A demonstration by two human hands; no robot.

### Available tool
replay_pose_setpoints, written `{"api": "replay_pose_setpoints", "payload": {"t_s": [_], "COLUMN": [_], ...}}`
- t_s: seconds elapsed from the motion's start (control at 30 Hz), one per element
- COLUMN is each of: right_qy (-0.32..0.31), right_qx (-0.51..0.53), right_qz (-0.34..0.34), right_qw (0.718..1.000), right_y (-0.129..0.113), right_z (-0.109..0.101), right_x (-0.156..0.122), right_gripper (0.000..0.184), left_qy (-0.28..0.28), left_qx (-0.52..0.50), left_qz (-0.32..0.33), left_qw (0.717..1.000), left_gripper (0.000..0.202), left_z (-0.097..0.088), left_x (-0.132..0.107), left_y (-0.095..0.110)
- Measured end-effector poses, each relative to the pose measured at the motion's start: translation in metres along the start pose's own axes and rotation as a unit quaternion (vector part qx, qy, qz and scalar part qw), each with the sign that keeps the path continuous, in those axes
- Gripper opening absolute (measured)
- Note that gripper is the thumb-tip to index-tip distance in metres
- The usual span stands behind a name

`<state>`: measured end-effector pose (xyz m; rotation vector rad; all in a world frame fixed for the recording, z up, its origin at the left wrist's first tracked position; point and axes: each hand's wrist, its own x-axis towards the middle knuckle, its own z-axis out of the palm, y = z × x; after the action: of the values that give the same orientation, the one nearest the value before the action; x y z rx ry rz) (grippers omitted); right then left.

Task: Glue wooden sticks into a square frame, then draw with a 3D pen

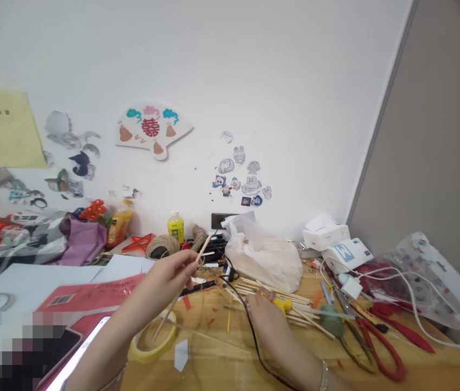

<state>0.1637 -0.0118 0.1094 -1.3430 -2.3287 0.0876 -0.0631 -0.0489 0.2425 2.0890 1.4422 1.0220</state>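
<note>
My left hand (178,271) is closed around a thin wooden stick (204,248), which is tilted with its upper end pointing up and to the right. Below this hand lies a roll of yellow tape (135,347) on the wooden table. My right hand (264,310) is low over a pile of wooden sticks (305,317), right beside a yellow tool that looks like a glue gun (283,305). The fingers of that hand are mostly hidden, so I cannot make out whether they grip anything. A black cord (253,331) passes close by its wrist.
Red-handled scissors (388,353), pliers (362,350) and a green ball of twine (331,321) lie at the right. A white plastic bag (274,260), a twine roll (163,244) and bottles (176,225) stand along the wall. Left are a red packet (91,293) and a phone (79,353).
</note>
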Motion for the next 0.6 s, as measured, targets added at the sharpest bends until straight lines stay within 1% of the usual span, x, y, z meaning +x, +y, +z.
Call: {"api": "replay_pose_setpoints", "payload": {"t_s": [0.03,0.17,0.23,0.3,0.33,0.4,0.5,0.6], "right_qy": [0.004,0.042,0.050,0.048,0.043,0.023,-0.018,-0.015], "right_qx": [-0.001,0.018,0.018,-0.003,-0.022,-0.070,-0.127,-0.134], "right_qz": [0.009,0.058,0.050,0.024,0.014,0.028,0.095,0.135], "right_qw": [1.000,0.997,0.997,0.999,0.999,0.997,0.987,0.982], "right_y": [-0.001,-0.008,-0.011,-0.008,-0.005,0.007,0.031,0.054], "right_z": [-0.003,-0.027,-0.041,-0.050,-0.053,-0.054,-0.053,-0.061], "right_x": [0.001,0.004,0.007,0.009,0.009,0.008,0.004,0.001], "right_gripper": [0.022,0.042,0.045,0.044,0.043,0.041,0.033,0.028], "left_qy": [0.017,0.080,0.108,0.118,0.116,0.104,0.095,0.098], "left_qx": [0.012,0.046,0.063,0.082,0.093,0.121,0.183,0.259], "left_qz": [0.009,0.056,0.076,0.098,0.113,0.144,0.185,0.215], "left_qw": [1.000,0.994,0.989,0.985,0.982,0.977,0.961,0.937], "left_gripper": [0.024,0.023,0.024,0.025,0.025,0.026,0.028,0.031], "left_z": [-0.002,-0.004,-0.002,0.000,0.001,0.004,0.008,0.013], "left_x": [-0.001,-0.006,-0.008,-0.009,-0.009,-0.010,-0.009,-0.009], "left_y": [0.001,0.002,0.002,0.003,0.004,0.004,0.003,0.000]}}
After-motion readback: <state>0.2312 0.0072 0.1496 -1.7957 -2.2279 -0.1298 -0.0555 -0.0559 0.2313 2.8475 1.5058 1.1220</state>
